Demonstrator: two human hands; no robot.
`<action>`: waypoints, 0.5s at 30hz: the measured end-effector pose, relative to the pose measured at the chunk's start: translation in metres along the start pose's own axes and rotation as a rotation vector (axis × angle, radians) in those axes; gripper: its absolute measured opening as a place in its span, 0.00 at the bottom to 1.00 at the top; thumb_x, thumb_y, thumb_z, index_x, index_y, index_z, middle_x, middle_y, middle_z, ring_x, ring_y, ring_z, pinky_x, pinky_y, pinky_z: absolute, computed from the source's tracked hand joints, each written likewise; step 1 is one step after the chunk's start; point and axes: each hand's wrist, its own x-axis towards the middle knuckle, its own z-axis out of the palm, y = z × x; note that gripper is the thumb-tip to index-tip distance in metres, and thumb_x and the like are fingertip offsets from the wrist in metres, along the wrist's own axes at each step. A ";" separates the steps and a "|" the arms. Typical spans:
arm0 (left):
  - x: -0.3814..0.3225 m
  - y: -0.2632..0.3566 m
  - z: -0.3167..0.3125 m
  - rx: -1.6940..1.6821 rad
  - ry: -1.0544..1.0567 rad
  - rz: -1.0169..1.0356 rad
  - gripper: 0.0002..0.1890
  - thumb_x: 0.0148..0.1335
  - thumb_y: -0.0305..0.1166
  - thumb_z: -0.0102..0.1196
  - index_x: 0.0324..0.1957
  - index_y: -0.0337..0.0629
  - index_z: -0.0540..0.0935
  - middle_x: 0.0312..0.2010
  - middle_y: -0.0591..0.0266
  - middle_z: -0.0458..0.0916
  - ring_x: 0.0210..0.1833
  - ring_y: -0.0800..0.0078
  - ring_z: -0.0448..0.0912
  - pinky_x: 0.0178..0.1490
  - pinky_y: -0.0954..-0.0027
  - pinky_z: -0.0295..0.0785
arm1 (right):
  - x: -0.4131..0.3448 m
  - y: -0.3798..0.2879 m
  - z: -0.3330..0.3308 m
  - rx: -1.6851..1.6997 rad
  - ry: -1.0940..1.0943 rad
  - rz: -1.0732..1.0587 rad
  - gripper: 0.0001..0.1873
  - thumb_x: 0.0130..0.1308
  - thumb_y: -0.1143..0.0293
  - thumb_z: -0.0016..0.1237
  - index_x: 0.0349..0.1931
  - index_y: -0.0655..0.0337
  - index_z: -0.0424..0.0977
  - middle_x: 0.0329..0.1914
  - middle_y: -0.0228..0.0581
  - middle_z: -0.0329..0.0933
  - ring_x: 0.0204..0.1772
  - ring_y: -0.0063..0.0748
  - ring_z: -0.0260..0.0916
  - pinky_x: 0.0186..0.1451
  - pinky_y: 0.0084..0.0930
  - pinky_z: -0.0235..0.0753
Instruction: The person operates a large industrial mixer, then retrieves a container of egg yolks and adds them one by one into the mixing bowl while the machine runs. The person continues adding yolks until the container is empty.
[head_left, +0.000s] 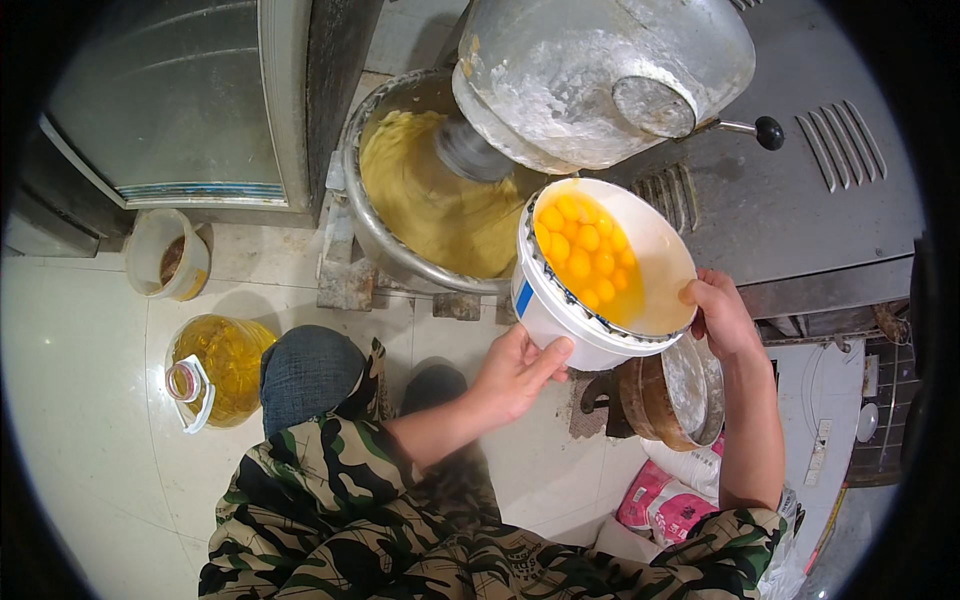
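Between my two hands a white plastic bucket is tilted toward the mixer. Many egg yolks float in egg white on its lower side. My left hand supports the bucket's near side from below, thumb on the outer wall. Gripping the rim at the far right is my right hand. Just left of the bucket stands a steel mixing bowl with pale yellow dough in it. The blurred mixer attachment reaches down into the dough from the flour-dusted mixer head.
A large plastic jug of yellow oil stands on the floor left of my knee, behind it a translucent bucket with brown contents. Below my right forearm are a round sieve and pink-and-white sacks. A black-knobbed lever juts from the mixer.
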 end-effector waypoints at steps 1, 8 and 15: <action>0.000 -0.001 -0.001 0.002 -0.001 0.002 0.18 0.73 0.40 0.56 0.51 0.35 0.71 0.44 0.62 0.81 0.45 0.79 0.78 0.48 0.71 0.78 | 0.000 0.000 0.001 0.001 0.004 0.003 0.13 0.52 0.65 0.48 0.33 0.65 0.75 0.22 0.32 0.75 0.21 0.20 0.69 0.21 0.18 0.60; 0.000 -0.001 -0.001 0.019 -0.007 0.009 0.19 0.73 0.39 0.56 0.54 0.34 0.70 0.48 0.60 0.82 0.47 0.79 0.79 0.48 0.71 0.78 | -0.003 0.001 0.003 0.012 0.011 0.012 0.13 0.51 0.65 0.48 0.34 0.65 0.75 0.22 0.33 0.75 0.22 0.21 0.69 0.22 0.18 0.61; 0.000 -0.003 -0.001 0.016 -0.008 0.007 0.19 0.73 0.39 0.56 0.54 0.33 0.70 0.48 0.60 0.82 0.47 0.79 0.79 0.48 0.71 0.78 | -0.002 0.004 0.002 -0.002 0.023 0.019 0.14 0.50 0.66 0.47 0.34 0.65 0.75 0.23 0.33 0.75 0.22 0.21 0.69 0.22 0.20 0.61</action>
